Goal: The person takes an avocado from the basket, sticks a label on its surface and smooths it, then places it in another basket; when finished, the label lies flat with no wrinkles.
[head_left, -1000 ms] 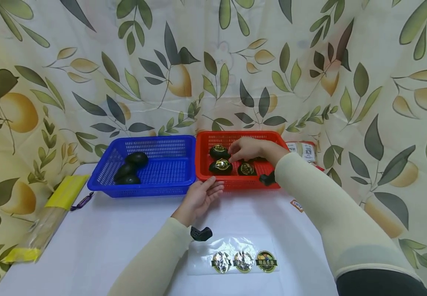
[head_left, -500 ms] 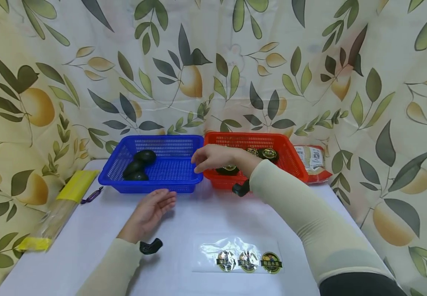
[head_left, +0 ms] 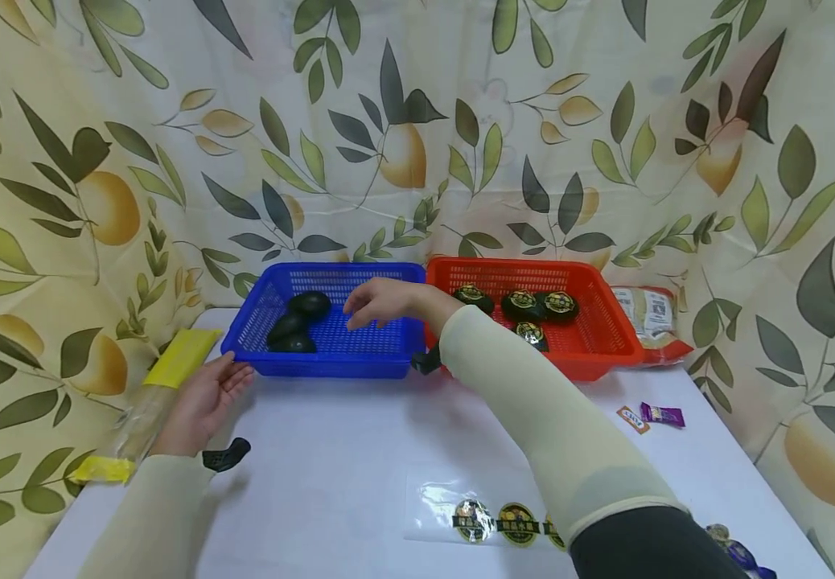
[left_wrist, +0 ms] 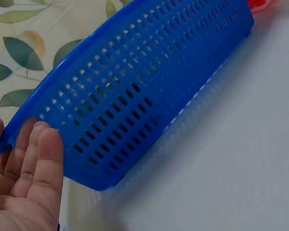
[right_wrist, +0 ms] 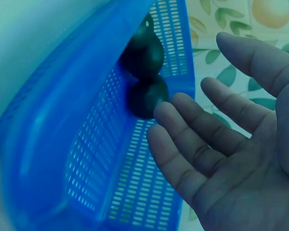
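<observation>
A blue basket [head_left: 338, 360] on the white table holds three dark avocados [head_left: 308, 305] at its left end. My right hand [head_left: 374, 302] hovers over the blue basket [right_wrist: 53, 144] with relaxed, empty fingers, close to the avocados [right_wrist: 145, 96]. Beside the basket's front left corner lies my left hand [head_left: 203, 396], open, its fingertips [left_wrist: 43, 139] just short of the blue basket's wall [left_wrist: 135, 96]. To the right, a red basket [head_left: 598, 354] holds several avocados with round gold stickers [head_left: 558, 303].
A clear sheet with round gold stickers [head_left: 497, 523] lies at the table's front. A long yellow-ended packet [head_left: 150, 394] lies at the left edge. A red snack bag [head_left: 649, 314] sits right of the red basket, small wrapped sweets [head_left: 660, 414] in front of it. A leaf-print cloth hangs behind.
My right hand has left the red basket and moved left over the blue one. My left hand slid left along the table to the blue basket's left corner.
</observation>
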Motion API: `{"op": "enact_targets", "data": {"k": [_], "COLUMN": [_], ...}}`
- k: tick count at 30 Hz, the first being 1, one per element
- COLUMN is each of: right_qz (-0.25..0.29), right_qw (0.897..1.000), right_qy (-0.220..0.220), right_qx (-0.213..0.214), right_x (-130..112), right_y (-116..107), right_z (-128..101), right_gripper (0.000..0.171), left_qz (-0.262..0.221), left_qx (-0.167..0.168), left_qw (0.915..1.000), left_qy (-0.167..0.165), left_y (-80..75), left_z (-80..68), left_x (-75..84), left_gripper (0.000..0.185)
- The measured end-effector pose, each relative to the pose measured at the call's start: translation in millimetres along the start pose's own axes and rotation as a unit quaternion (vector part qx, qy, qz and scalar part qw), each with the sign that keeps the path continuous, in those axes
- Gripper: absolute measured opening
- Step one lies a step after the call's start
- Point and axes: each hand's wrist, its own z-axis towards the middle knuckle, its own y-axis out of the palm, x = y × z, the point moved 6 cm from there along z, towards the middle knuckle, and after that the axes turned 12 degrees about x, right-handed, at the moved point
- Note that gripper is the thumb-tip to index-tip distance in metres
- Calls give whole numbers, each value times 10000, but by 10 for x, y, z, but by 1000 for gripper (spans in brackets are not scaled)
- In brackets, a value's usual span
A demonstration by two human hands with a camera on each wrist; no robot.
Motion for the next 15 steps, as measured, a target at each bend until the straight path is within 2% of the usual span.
{"op": "enact_targets", "data": {"k": [5, 10, 15], "right_qz": [127, 224, 87], "right_qw": [9998, 9992, 9981], "right_qy": [83, 91, 129], "right_qx": [161, 309, 603], "right_x": [30, 69, 153], "right_y": [23, 101, 165], "right_z": [244, 512, 784], "right_gripper": [42, 48, 53], "left_qz": [169, 303, 411], "left_qx": [4, 282, 502], "left_qw": [9998, 9991, 9979], "left_qy": [132, 135, 61], "left_y": [60, 61, 95], "left_z": [11, 4, 4], "left_x": [21, 37, -21], "left_gripper": [27, 24, 21]}}
